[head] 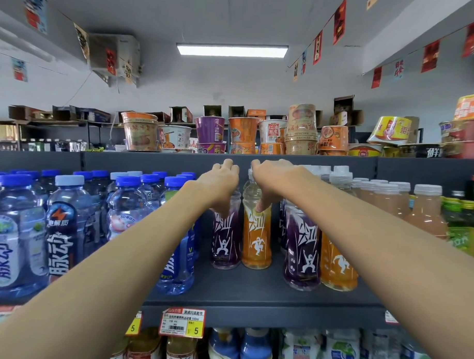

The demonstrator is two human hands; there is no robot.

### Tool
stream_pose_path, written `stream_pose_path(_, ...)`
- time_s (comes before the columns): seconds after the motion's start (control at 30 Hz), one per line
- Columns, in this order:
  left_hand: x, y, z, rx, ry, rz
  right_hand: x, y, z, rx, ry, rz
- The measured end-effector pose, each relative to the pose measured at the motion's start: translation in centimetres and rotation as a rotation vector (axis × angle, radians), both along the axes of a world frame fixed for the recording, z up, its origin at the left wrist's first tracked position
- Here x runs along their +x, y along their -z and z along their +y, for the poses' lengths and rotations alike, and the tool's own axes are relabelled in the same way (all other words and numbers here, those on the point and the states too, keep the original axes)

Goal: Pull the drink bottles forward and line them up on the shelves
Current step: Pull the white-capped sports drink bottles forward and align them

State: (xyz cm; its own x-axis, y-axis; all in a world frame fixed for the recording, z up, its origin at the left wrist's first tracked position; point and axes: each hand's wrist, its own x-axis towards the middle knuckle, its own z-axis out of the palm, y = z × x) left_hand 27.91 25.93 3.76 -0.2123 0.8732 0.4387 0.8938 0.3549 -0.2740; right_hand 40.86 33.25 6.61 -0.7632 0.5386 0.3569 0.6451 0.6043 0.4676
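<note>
My left hand (221, 183) curls over the top of the purple bottle (225, 240); my right hand (270, 180) grips the orange bottle (256, 241) just beside it, thumb on its shoulder. Both bottles stand set back on the dark shelf (253, 295), behind the front pair (303, 257) at right, with blue-capped bottles (67, 227) at left

Dark-label bottle (60, 237): "电解质", "脉动". Purple bottle (225, 238) and orange bottle (256, 233): "尖叫". Price tag (182, 322): "5", "550ml". White noodle cup (272, 131): "红油面皮". Tan noodle bowl (302, 137): "HAICHIJIA".
</note>
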Motion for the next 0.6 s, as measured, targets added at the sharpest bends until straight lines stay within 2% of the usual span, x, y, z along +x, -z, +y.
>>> stream_pose_path(0.1,-0.1,0.0,0.2,-0.003,-0.003,-0.008,0.1,0.1,-0.1,-0.013,-0.003,-0.011)
stream_pose_path(0.27,0.0,0.0,-0.4,0.007,0.009,-0.034,0.3,0.1,-1.2,0.107,0.064,-0.099)
stream_pose_path(0.4,0.3,0.9,-1.0,0.087,0.031,-0.083,1.8,1.3,-1.7,0.186,0.011,0.064)
stream_pose_path(0.47,1.4,2.2,-1.4,0.282,0.193,-0.159,3.3,2.8,-1.8,0.257,-0.13,0.245)
stream_pose_path(0.57,3.8,5.8,-1.4,0.741,0.482,-0.27,6.3,6.7,-1.6,0.385,-0.435,0.621)
stream_pose_path(0.6,4.8,7.3,-1.2,0.837,0.531,-0.316,7.3,8.4,-1.4,0.402,-0.534,0.751)
